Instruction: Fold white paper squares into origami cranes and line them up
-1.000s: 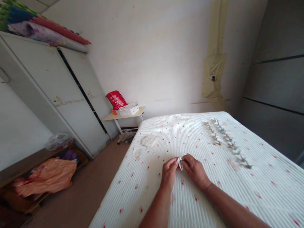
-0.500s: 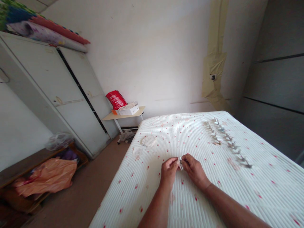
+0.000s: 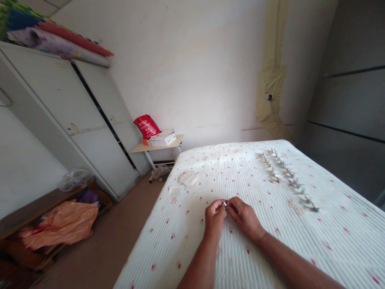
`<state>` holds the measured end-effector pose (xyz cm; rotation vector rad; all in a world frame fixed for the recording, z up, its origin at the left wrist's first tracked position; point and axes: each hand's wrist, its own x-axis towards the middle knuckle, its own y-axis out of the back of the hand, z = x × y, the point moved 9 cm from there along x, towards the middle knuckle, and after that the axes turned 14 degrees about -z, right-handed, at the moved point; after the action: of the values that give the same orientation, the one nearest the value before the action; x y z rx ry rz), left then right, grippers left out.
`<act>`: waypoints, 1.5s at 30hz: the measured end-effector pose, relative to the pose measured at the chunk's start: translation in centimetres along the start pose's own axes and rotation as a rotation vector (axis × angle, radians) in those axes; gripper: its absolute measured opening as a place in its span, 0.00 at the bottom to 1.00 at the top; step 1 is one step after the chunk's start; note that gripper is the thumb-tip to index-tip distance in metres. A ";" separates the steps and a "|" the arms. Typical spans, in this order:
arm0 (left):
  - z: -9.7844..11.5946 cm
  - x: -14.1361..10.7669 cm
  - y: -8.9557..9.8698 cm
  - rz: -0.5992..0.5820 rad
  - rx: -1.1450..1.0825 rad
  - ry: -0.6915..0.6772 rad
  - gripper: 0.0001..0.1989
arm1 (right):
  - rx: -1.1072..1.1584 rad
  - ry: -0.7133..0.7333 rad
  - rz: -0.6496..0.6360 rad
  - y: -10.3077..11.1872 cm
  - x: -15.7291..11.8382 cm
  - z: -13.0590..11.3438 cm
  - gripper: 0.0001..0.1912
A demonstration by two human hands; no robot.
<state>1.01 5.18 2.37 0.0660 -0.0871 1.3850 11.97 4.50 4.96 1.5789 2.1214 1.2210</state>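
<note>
A small folded piece of paper (image 3: 224, 204) is pinched between my hands just above the bed. My left hand (image 3: 214, 213) grips its left side with thumb and fingers. From the other side, the closed fingertips of my right hand (image 3: 244, 214) press on it, and most of the paper is hidden. On the bed to the right stand two rows of small folded paper figures (image 3: 296, 184), which look like paper cranes. A stack of thin printed paper pieces (image 3: 188, 178) lies to the left of my hands, with a loose sheet (image 3: 174, 192) beside it.
The bed has a white ribbed cover (image 3: 228, 261) with red spots. Beyond its far left corner, a small table (image 3: 138, 147) carries a red bag (image 3: 146, 126) and a white box (image 3: 165, 139). Grey lockers (image 3: 90, 116) and a low wooden bench (image 3: 30, 204) stand left.
My right hand has moved slightly left, closer to my left hand. Less of the folded paper shows between my fingers, and it has turned a little.
</note>
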 end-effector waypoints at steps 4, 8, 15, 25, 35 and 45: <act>-0.2 0.0 0.4 0.036 0.087 -0.060 0.15 | 0.020 0.020 -0.015 0.0 0.0 -0.3 0.06; -0.2 -0.1 0.6 0.070 0.179 -0.078 0.16 | 0.007 0.021 -0.013 0.3 -0.1 -0.4 0.06; 0.3 0.0 -0.2 0.002 0.225 -0.113 0.16 | -0.086 0.036 -0.002 0.5 -0.1 -0.7 0.09; -0.7 0.4 -0.3 -0.031 0.199 -0.076 0.15 | 0.072 -0.063 -0.010 0.4 0.2 0.9 0.10; -0.4 0.4 -0.1 -0.004 0.106 -0.078 0.15 | 0.295 -0.019 -0.032 0.0 0.1 1.3 0.07; -1.2 0.5 -0.4 -0.050 0.050 -0.051 0.15 | 0.290 -0.013 0.003 0.6 0.3 1.2 0.09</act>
<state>1.55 5.70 1.23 0.1441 -0.0924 1.3355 12.98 5.40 4.67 1.6958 2.3743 0.9334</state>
